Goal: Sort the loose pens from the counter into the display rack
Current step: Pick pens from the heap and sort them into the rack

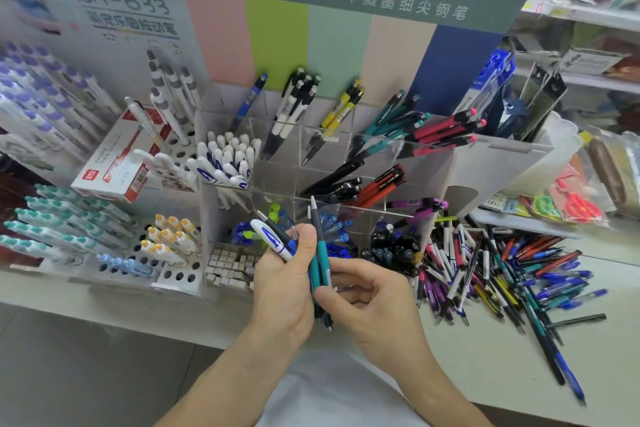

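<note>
Gripping several pens (277,241), the left hand (284,291) meets the right hand (367,298).

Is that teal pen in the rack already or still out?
Out. The teal pen stands upright between the left hand and right hand, in front of the rack.

Grey floor (86,364); blurred, perhaps stocked, shelves (588,14).
</note>
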`<state>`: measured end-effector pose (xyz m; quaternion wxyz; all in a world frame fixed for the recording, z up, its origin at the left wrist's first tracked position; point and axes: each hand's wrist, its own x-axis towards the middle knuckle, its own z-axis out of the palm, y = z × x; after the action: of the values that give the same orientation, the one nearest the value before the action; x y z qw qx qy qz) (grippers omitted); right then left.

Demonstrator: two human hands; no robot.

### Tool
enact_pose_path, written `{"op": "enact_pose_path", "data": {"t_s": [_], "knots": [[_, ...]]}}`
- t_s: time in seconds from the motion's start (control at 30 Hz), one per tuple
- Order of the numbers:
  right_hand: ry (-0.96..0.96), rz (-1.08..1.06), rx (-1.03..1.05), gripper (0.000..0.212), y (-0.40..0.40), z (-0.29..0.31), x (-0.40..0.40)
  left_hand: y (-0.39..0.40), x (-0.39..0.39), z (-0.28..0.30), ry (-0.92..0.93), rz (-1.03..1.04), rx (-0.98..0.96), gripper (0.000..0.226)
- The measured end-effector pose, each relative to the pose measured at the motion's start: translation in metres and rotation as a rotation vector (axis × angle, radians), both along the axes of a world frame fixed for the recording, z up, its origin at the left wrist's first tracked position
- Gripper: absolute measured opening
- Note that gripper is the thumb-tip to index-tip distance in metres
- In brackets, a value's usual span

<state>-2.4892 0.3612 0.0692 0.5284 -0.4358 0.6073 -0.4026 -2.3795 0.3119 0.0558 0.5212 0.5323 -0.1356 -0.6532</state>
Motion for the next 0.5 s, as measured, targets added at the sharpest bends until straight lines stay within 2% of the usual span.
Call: {"op": "enact_pose_path", "data": {"t_s": [0.37,0.43,0.5], "knots": [[-0.444,-0.011,0.212,0.029,-0.013,0.02,-0.034,0.001,0.013,0.005,-0.029,-0.119,-0.099,0.045],[-0.44,-0.035,0.185,0.034,-0.015,0.023,-0.039,-0.001,0.016,0.007,-0.04,-0.137,-0.152,0.054],[-0.329,-0.036,0.14,0.032,-0.015,0.026,-0.043,-0.003,0.018,0.007,-0.024,-0.163,-0.225,0.068]]}}
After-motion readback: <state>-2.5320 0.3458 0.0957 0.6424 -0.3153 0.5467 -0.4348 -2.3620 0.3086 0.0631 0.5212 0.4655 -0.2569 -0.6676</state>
